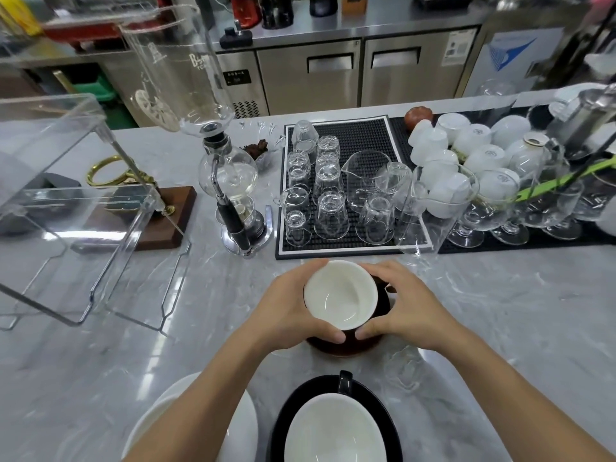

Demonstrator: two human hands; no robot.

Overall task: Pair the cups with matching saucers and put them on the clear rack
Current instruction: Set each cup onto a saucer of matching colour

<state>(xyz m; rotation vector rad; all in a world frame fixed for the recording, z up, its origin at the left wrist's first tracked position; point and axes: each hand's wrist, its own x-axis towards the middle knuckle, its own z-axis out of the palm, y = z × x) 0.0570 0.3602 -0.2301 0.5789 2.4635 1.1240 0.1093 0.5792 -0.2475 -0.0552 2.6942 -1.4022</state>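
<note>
Head view: marble counter, both my hands at centre.
Left hand (293,308): fingers wrapped round the left side of the dark brown cup with white inside (340,295).
Right hand (405,306): clamped on the cup's right side.
Cup: tilted, over the dark brown saucer (343,348); contact unclear.
Clear acrylic rack (83,208): far left, well apart.
Black cup with white inside (333,428): near edge, on black saucer (286,415).

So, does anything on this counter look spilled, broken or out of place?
Nothing looks spilled or broken. The cup held by the left hand and right hand sits tilted over its dark saucer, not yet set flat.
</note>
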